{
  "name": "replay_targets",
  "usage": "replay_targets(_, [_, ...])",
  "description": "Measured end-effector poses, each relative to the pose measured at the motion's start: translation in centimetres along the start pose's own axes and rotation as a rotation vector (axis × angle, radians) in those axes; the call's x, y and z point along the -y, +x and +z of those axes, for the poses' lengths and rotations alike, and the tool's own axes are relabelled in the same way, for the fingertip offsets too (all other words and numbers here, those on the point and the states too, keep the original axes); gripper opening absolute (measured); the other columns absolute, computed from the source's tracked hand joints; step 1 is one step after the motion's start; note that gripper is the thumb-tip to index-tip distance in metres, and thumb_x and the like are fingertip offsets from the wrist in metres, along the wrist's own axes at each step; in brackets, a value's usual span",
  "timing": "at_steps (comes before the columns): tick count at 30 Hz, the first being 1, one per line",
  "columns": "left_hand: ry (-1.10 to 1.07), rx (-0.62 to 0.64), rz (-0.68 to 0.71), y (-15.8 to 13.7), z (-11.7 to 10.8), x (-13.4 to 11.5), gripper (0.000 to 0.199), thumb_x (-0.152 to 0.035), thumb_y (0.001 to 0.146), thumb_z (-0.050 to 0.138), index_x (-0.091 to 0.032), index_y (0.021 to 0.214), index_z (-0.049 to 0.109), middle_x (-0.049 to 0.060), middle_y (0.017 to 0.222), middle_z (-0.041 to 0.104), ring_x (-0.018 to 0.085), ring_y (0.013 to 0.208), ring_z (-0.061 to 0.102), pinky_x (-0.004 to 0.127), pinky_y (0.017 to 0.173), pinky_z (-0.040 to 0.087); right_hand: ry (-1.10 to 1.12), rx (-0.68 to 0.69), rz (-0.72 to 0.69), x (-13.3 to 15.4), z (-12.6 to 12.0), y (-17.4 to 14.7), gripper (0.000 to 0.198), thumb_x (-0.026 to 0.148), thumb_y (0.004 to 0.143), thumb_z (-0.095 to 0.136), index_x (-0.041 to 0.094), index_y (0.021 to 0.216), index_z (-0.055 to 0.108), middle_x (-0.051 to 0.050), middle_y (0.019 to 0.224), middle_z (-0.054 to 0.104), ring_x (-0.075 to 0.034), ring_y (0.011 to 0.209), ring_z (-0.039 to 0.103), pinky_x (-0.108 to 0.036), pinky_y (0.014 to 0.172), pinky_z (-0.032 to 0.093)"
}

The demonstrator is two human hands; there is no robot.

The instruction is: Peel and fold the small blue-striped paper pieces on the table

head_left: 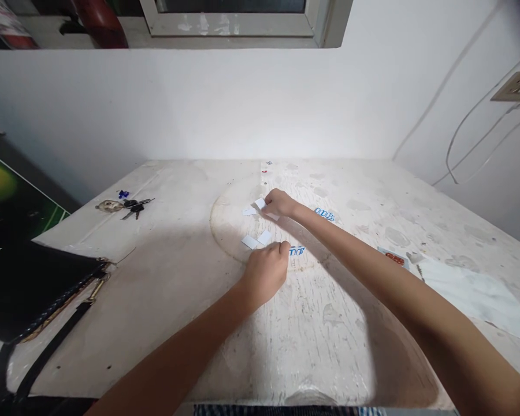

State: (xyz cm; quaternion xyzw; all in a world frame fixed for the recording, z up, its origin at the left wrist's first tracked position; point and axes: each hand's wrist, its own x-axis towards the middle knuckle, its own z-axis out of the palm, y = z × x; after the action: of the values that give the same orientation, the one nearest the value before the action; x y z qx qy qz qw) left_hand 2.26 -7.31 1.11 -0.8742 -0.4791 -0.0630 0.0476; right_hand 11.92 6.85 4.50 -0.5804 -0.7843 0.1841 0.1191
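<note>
My right hand [279, 203] is closed, with its fingertips at a small white card [260, 203]. Another white card [248, 212] lies just left of it, and part of a further pale piece shows under the hand. Closer to me, my left hand [266, 270] rests on the table with curled fingers; what they hold, if anything, is hidden. Just beyond its knuckles two white cards [249, 241] lie at angles to each other. A blue-and-white patterned piece [297, 251] sits right beside my left fingers. A similar blue-patterned piece [325, 214] lies beyond my right forearm.
Keys [135, 207] lie on the worn pale table [190, 323] at the left, near a black bag [43, 294] with a strap. A whitish sheet [476, 297] and a small packet with red contents [394, 259] are at the right. A wall stands behind.
</note>
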Motion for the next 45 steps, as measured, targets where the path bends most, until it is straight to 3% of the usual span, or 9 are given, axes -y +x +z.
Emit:
replay_targets(7, [-0.153, 0.023, -0.054, 0.0, -0.3, 0.4, 0.019, -0.021, 0.088, 0.028, -0.018, 0.092, 0.045, 0.003, 0.079, 0.06, 0.016, 0.065, 0.057, 0.025, 0.053, 0.033, 0.169, -0.28, -0.129, -2.0, -2.2, -7.3, 0.021, 0.025, 0.071, 0.054, 0.017, 0.055, 0.043, 0.002, 0.054, 0.046, -0.01, 0.053, 0.041, -0.023, 0.053, 0.03])
replay_targets(12, [-0.2, 0.028, -0.085, 0.1, -0.4, 0.7, 0.021, -0.024, 0.088, 0.026, -0.02, 0.094, 0.046, 0.002, 0.079, 0.061, 0.015, 0.066, 0.057, 0.024, 0.054, 0.033, 0.3, -0.226, -0.194, -2.4, -2.8, -12.9, 0.02, 0.024, 0.08, 0.043, 0.016, 0.063, 0.051, 0.001, 0.057, 0.046, -0.01, 0.053, 0.042, -0.024, 0.053, 0.033])
replay_targets(17, [-0.21, 0.021, -0.094, 0.2, -0.3, 0.8, 0.019, -0.024, 0.087, 0.029, -0.02, 0.089, 0.047, 0.001, 0.077, 0.059, 0.014, 0.065, 0.056, 0.024, 0.054, 0.033, 0.125, -0.273, -0.408, -2.4, -0.4, -15.9, 0.023, 0.014, 0.082, 0.036, 0.016, 0.085, 0.059, -0.005, 0.081, 0.052, -0.011, 0.064, 0.049, -0.024, 0.058, 0.039])
replay_targets(23, [-0.216, -0.021, -0.085, 0.3, -0.1, 0.6, 0.012, -0.024, 0.083, 0.036, -0.02, 0.087, 0.046, 0.0, 0.073, 0.058, 0.013, 0.062, 0.055, 0.024, 0.05, 0.03, -0.328, -0.434, -0.432, -2.6, 2.2, -16.3, 0.022, 0.018, 0.084, 0.037, 0.012, 0.095, 0.055, -0.007, 0.082, 0.048, -0.01, 0.051, 0.04, -0.024, 0.039, 0.031])
replay_targets(29, [-0.29, -0.02, -0.097, 0.4, -0.5, 0.4, 0.014, -0.031, 0.08, 0.042, -0.02, 0.088, 0.047, 0.0, 0.075, 0.058, 0.012, 0.061, 0.054, 0.022, 0.05, 0.03, -0.65, -0.531, -0.552, -3.2, 3.7, -15.7, 0.024, 0.005, 0.081, 0.035, 0.014, 0.072, 0.055, -0.005, 0.068, 0.049, -0.013, 0.056, 0.046, -0.026, 0.04, 0.03])
replay_targets(39, [-0.289, 0.009, -0.144, 0.5, -0.3, 0.4, 0.022, -0.025, 0.079, 0.041, -0.021, 0.099, 0.048, -0.001, 0.074, 0.059, 0.012, 0.061, 0.055, 0.022, 0.05, 0.029, -0.67, -0.516, -0.552, -3.3, 3.6, -15.6, 0.023, 0.005, 0.081, 0.035, 0.016, 0.07, 0.052, -0.003, 0.065, 0.047, -0.013, 0.055, 0.045, -0.027, 0.04, 0.023])
replay_targets(45, [-0.271, 0.038, -0.21, 0.9, -0.5, 0.1, 0.02, -0.037, 0.078, 0.047, -0.022, 0.091, 0.048, -0.002, 0.072, 0.058, 0.014, 0.064, 0.057, 0.024, 0.049, 0.026, -0.617, -0.454, -0.451, -3.0, 3.0, -15.9, 0.014, 0.014, 0.084, 0.039, 0.015, 0.081, 0.053, -0.005, 0.076, 0.049, -0.012, 0.057, 0.044, -0.026, 0.041, 0.024])
